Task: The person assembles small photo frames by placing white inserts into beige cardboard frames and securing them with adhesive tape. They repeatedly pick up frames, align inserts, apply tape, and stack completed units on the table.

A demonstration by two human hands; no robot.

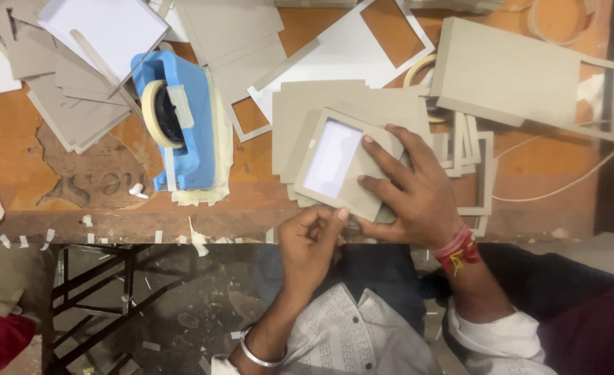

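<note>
The right hand (414,191) lies flat, fingers spread, pinning a grey card frame (345,163) at table centre; the left hand (314,239), fingertips pinched at the frame's six-o'clock edge, sits nearer.

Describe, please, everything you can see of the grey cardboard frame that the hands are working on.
The cardboard frame is a flat grey board rectangle with a rectangular window showing white. It lies tilted on a stack of grey boards near the front edge of the wooden table. The right hand presses flat on its right side, fingers spread. The left hand pinches at its lower corner.
</note>
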